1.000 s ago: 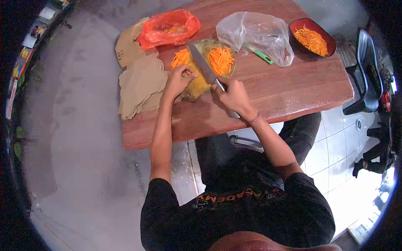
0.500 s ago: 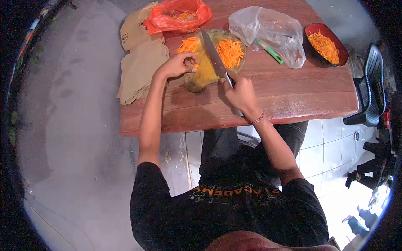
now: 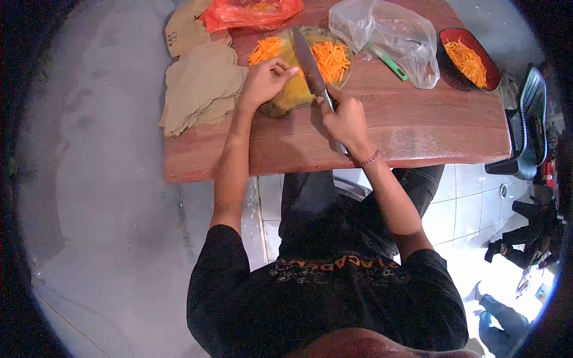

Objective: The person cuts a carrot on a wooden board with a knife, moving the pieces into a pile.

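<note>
My right hand [image 3: 346, 119] is closed round the handle of a large knife [image 3: 309, 64], its blade pointing away from me over a yellowed cutting board [image 3: 295, 92]. Just left of the blade is my left hand [image 3: 267, 83], its fingers curled and thumb drawn in; whatever may be between the fingertips is too small to make out. Cut carrot sticks lie on the board in two heaps: a smaller heap [image 3: 265, 51] beyond my left hand, and a bigger heap [image 3: 331, 61] right of the blade.
Brown paper sheets [image 3: 200, 83] are stacked at the table's left. An open red plastic bag [image 3: 253, 15] lies at the back. On the right are a clear plastic bag [image 3: 388, 30], a green-handled tool [image 3: 394, 68] partly under it, and a dark bowl [image 3: 492, 74] of carrot sticks.
My left hand has shifted right, closer to the knife blade and away from the smaller carrot heap. The knife stays in my right hand at nearly the same angle. The camera view has shifted slightly.
</note>
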The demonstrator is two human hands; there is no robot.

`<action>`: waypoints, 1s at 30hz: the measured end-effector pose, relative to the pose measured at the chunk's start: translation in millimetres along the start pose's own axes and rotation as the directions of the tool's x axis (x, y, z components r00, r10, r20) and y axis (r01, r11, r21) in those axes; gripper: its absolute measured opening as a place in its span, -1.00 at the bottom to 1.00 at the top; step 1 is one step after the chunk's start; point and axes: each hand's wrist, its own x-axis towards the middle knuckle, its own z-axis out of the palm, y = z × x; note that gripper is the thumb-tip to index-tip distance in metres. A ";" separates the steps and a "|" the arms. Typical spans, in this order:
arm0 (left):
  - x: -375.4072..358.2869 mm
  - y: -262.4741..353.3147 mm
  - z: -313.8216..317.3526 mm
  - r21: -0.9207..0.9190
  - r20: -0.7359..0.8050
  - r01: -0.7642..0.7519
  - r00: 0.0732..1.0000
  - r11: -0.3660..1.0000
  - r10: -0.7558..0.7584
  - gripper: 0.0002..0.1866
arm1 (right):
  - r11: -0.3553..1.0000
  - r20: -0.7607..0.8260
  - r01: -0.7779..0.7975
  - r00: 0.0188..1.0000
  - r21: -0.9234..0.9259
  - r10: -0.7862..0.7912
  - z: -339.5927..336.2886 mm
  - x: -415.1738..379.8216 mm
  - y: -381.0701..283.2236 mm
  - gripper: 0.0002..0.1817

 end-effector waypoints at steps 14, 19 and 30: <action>-1.6 -16.5 19.4 0.337 -0.201 -0.217 0.934 0.916 0.296 -0.56 | 0.993 0.031 -0.002 1.000 -0.119 0.006 -16.1 11.2 -2.2 -0.64; -2.1 -13.7 26.6 0.386 -0.217 -0.320 0.880 0.865 0.422 -0.63 | 0.987 0.065 -0.054 0.996 -0.150 0.064 -16.0 13.0 -10.8 -0.66; 0.0 -21.2 24.0 0.276 -0.219 -0.368 0.875 0.888 0.431 -0.69 | 0.981 0.063 -0.047 0.996 -0.187 0.060 -12.0 14.2 -19.1 -0.72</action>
